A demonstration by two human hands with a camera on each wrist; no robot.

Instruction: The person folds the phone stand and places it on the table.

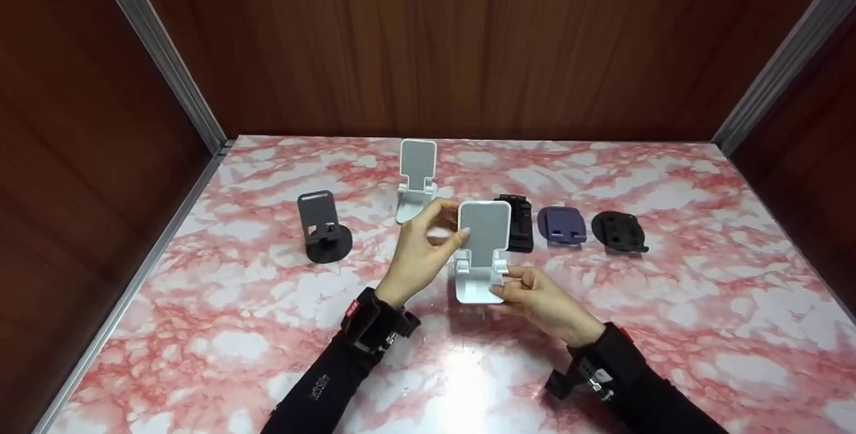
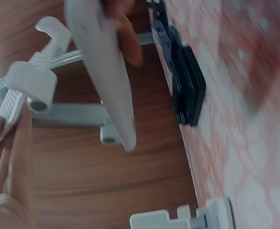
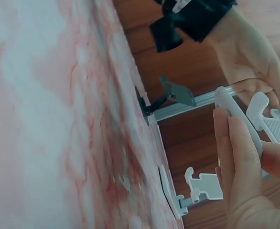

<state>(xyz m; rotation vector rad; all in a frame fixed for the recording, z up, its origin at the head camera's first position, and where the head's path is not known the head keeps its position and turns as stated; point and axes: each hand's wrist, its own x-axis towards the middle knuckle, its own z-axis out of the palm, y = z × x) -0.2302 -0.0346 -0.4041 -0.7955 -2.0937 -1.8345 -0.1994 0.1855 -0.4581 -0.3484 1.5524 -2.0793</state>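
Marble table [image 1: 200, 313]: held white stand [image 1: 480, 253] upright, facing viewer.

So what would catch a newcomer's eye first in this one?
Both hands at the table's centre: the left hand pinches the top plate of a white phone stand while the right hand holds its base. Behind it stands a second white stand, with a dark grey stand at left and three folded stands, black, purple and black, at right.

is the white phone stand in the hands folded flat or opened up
Opened up. The white phone stand has its back plate raised above its base; the left hand pinches the plate, and the right hand holds the base.
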